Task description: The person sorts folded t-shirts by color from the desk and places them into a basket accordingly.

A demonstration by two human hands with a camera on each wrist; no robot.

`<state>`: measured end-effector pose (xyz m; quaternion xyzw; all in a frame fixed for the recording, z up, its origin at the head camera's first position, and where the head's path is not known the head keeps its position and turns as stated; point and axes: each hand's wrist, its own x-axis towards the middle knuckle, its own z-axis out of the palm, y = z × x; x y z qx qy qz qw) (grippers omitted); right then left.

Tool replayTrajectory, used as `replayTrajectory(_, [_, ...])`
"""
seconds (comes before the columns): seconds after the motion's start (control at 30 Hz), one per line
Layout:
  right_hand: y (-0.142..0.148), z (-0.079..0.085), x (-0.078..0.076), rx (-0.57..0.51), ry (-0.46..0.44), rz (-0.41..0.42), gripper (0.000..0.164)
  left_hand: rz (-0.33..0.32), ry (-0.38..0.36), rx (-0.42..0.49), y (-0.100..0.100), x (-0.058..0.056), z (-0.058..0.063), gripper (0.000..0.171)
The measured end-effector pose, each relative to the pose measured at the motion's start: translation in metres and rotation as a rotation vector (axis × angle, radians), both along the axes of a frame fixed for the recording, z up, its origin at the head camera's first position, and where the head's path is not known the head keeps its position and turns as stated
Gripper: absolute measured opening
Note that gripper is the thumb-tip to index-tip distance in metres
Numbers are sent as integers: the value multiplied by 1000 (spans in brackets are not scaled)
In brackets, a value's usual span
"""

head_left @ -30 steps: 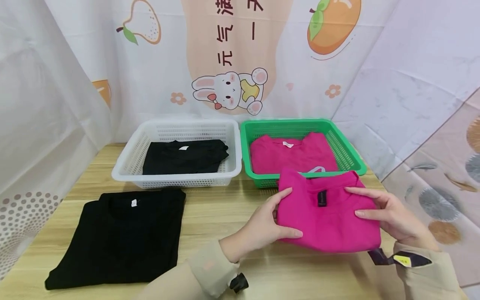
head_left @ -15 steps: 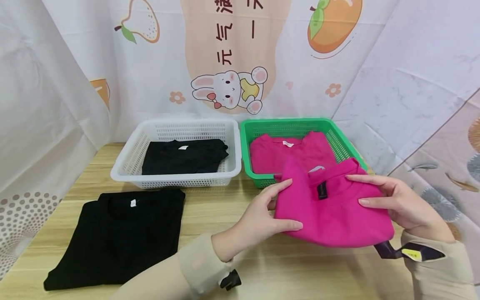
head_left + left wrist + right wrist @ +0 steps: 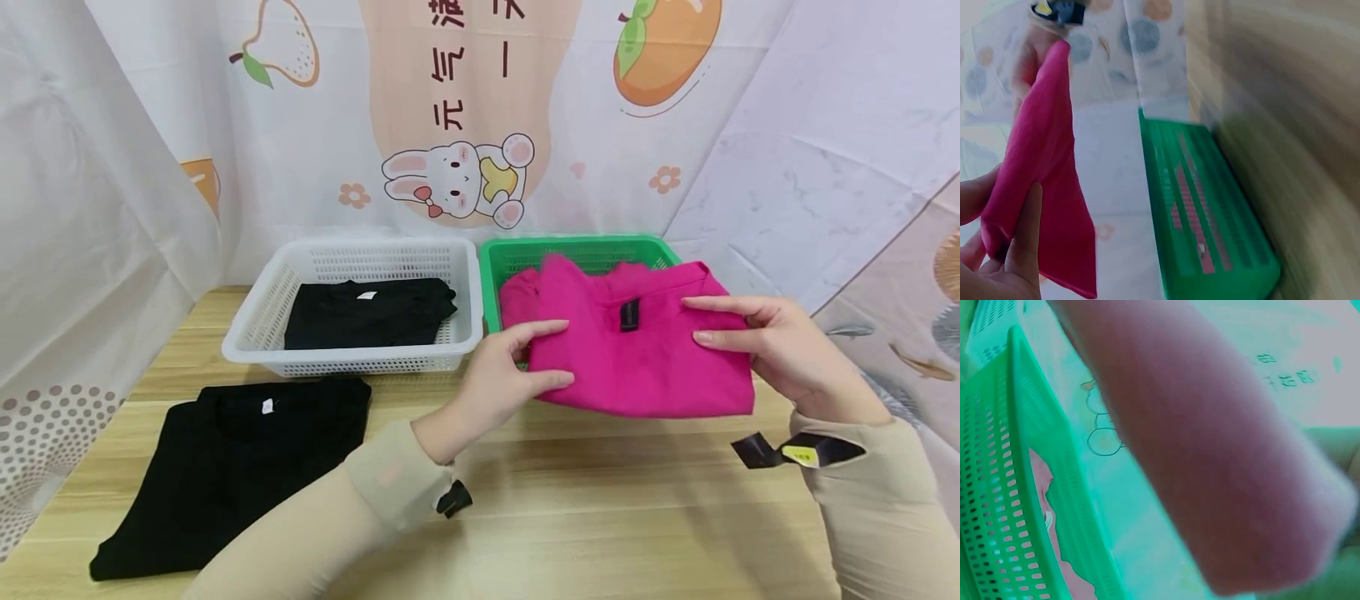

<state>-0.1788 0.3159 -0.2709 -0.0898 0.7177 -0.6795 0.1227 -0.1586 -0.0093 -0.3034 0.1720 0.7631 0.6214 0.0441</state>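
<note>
A folded bright pink shirt with a black neck label is held up between both hands, over the front of the green basket. My left hand pinches its left edge, thumb on the near face; in the left wrist view the fingers clasp the folded cloth. At the opposite edge, my right hand grips the shirt with fingers lying on its front. Another pink shirt lies inside the green basket, mostly hidden behind the held one. A large blurred reddish shape fills much of the right wrist view.
To the left of the green basket stands a white basket with a folded black shirt in it. Another folded black shirt lies on the wooden table at the left. A printed curtain hangs behind the baskets.
Both hands have raised the pink shirt and carried it forward, from before the green basket to over its front part. The black shirts and both baskets have stayed put.
</note>
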Motion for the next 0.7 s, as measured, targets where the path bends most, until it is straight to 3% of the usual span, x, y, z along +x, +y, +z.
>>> replayTrajectory(0.2, [-18,9,-22,109,31,-142,39,87,13,-45,-5,-29,-2,54])
replayTrajectory(0.37, [-27,8,-42,206,75,-219,33,123,45,-71,-5,-47,-5,52])
replayTrajectory(0.57, [-37,6,-66,171,-4,-259,53,199,56,-87,-5,-64,-10,49])
replayTrajectory(0.7, [-43,6,-81,202,7,-307,61,238,65,-110,-2,-76,-11,49])
